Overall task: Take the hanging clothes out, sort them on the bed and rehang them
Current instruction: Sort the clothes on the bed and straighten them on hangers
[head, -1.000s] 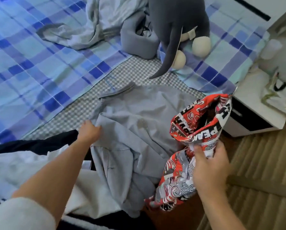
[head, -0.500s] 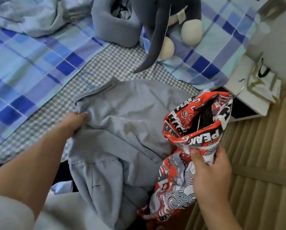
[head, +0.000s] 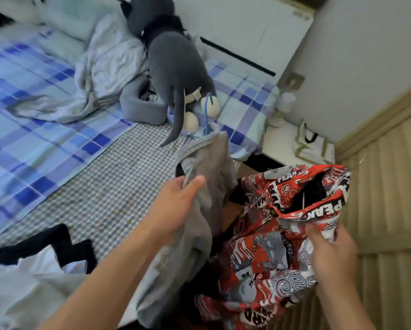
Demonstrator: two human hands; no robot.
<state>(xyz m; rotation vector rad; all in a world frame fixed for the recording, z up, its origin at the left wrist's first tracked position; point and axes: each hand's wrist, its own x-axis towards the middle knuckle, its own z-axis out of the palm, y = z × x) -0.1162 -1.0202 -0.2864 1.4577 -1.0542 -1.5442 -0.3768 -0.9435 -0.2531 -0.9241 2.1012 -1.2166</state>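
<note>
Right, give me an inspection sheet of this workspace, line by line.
Surface: bed with grey checked sheet, blue plaid quilt at the far side.
Job's things: grey shirt on a blue hanger, lifted off the bed; red shirt held beside it; black garment and white garment lie near.
Clutter: grey plush, crumpled sheet.
Grippers: left hand grips the grey shirt; right hand pinches the red shirt.
Cables: nothing seen.
Surroundings: nightstand with a white bag, wood floor.

Grey shirt (head: 207, 186) now lifted off the bed (head: 104, 186), gripped by left hand (head: 176, 206)
</note>
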